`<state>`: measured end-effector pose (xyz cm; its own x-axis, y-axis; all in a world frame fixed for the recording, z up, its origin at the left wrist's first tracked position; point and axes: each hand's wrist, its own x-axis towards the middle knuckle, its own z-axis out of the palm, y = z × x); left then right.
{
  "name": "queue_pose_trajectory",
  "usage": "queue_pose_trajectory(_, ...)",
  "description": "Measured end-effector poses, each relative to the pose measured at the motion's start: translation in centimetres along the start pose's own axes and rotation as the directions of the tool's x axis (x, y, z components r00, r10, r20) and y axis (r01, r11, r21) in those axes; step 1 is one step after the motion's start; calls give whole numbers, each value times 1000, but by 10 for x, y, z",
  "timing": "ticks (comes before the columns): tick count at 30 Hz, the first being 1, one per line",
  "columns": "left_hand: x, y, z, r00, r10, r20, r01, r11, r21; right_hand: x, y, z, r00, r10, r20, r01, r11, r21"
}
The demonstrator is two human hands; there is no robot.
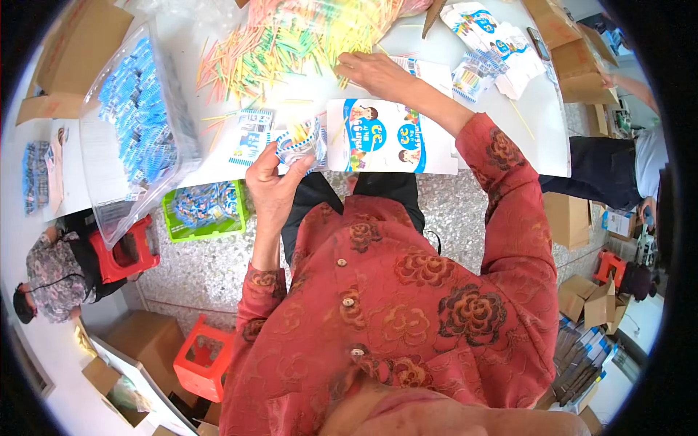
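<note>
Small clear packet with blue print and coloured sticks inside sat in the left hand, pinched at its lower edge: thumb on the near side, fingertips curled behind it. Packet stood up above the fingers, tilted slightly, over the table's near edge. Left fingers closed on the packet.

Right hand was well apart from the packet, further out on the white table, palm down at the edge of the pile of coloured sticks. Fingers bent with the tips in among the sticks at the hand's left side; couldn't tell whether they actually gripped any.

Just right of the left fingers, under the right forearm: a flat printed card, white with a blue band and cartoon figures, lying on the table. Just left of the packet: a smaller blue-and-white printed card flat on the table, a few stray sticks around it.

Further left of the left hand: a clear plastic tub full of blue packets, tipped over the table's edge. Below it, on the floor side, a green basket with more packets, and a red stool.

Beyond the right hand, to its right: a heap of more printed cards and packets, then cardboard boxes.

Another person sat at far left, a further one at far right; their hands were nowhere near the packet.
</note>
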<state>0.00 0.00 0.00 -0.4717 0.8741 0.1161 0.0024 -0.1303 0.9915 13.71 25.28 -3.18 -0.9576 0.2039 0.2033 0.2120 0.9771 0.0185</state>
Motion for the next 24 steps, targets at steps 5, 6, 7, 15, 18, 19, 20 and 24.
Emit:
queue_pose_trajectory(5, -3, -2, -1, 1000, -13, -9, 13, 1000, -10, 13, -2, -4, 994, -103, 47, 109, 983, -147)
queue_pose_trajectory(6, -3, -2, -1, 1000, -13, -10, 13, 1000, -9, 16, -2, -2, 994, -104, 46, 109, 983, -146)
queue_pose_trajectory(7, -2, -2, 0, 1000, -15, -7, 15, 1000, -1, 18, -3, -1, 991, -130, 37, 134, 979, -156)
queue_pose_trajectory(15, -3, -3, -2, 1000, 3, -19, -2, 999, 42, 27, -7, 13, 987, -158, 21, 157, 949, -273)
queue_pose_trajectory(18, -4, -2, -3, 1000, 0, -17, 1, 999, 43, 23, 1, 12, 986, -166, 23, 168, 968, -189)
queue_pose_trajectory(19, -4, 0, -2, 1000, -3, -19, 4, 1000, 31, 20, 6, 12, 987, -139, -79, 128, 984, -124)
queue_pose_trajectory(20, -4, 1, -2, 1000, -6, -20, 7, 1000, 18, 18, 9, 14, 978, -103, -179, 94, 994, -55)
queue_pose_trajectory(24, -4, -3, -6, 1000, 2, -20, -2, 1000, 10, 15, 4, -9, 926, 175, -334, -72, 952, 298)
